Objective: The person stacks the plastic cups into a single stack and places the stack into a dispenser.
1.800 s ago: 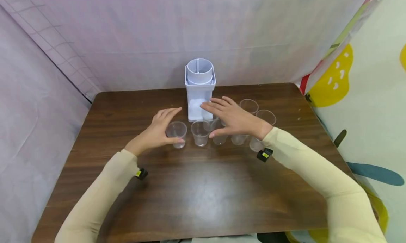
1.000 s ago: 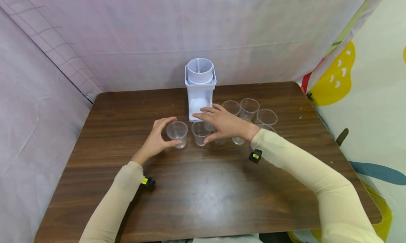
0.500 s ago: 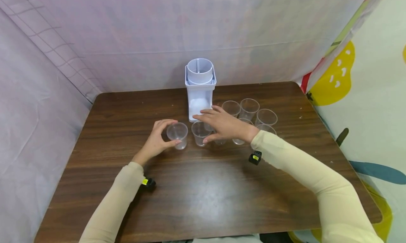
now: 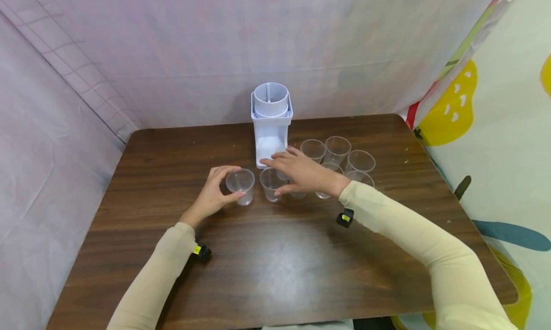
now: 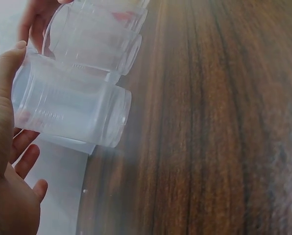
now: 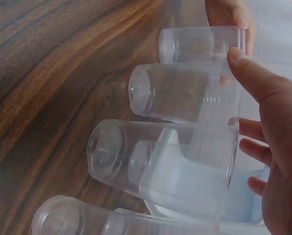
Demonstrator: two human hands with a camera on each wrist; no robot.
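Observation:
Near the middle of the table, my left hand grips a clear plastic cup near its rim, thumb at the near side and fingers round the back. The left wrist view shows this cup side-on. My right hand holds a second clear cup just to the right, its thumb at the rim in the right wrist view. A third cup stands beside that one, partly hidden under the right hand in the head view.
A white dispenser-like stand with a round open top stands behind the held cups. More clear cups stand in a cluster to the right, partly behind my right forearm. A pale curtain hangs beyond the table.
My right hand has moved left and down onto the second cup. My left hand's fingers have drawn in round the leftmost cup. Over the last half second, almost nothing moves.

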